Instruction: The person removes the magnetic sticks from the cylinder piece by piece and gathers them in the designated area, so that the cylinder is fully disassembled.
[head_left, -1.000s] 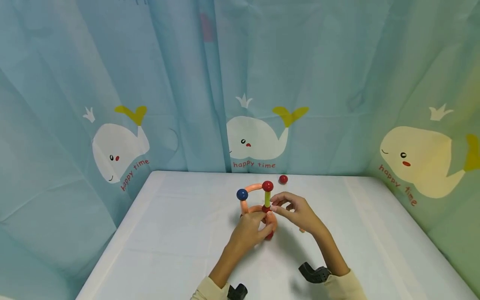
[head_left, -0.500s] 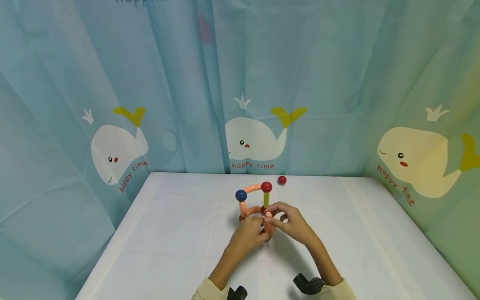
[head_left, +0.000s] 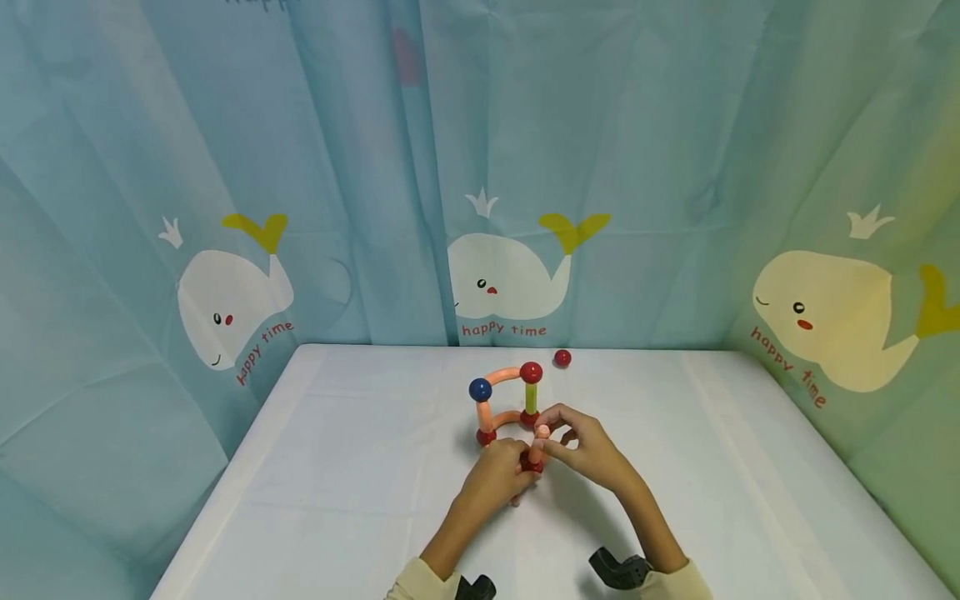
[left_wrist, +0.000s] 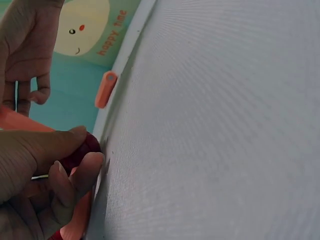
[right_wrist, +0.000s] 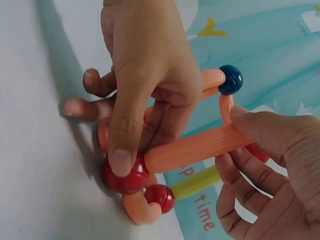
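Note:
My left hand (head_left: 495, 475) grips a red ball (right_wrist: 127, 175) at the near corner of a ball-and-rod frame. My right hand (head_left: 588, 450) pinches a straight orange rod (right_wrist: 200, 147), whose lower end meets that ball. In the head view the rod stands nearly upright. Behind the hands, the frame has a blue ball (head_left: 480, 390) and a red ball (head_left: 531, 372) on top, joined by a curved orange rod (head_left: 504, 375). Below them stand an orange rod (head_left: 483, 414) and a yellow-green rod (head_left: 531, 398) on lower red balls. My left fingers partly hide the near corner.
A loose red ball (head_left: 562, 358) lies near the back edge of the white table (head_left: 337, 467). Another orange rod (left_wrist: 106, 89) rests on the table in the left wrist view. A blue whale-print curtain (head_left: 390, 208) hangs around the back and sides.
My right hand has moved down and nearer from beside the yellow-green rod, and now pinches the upright orange rod at the near corner. My left hand stays about where it was.

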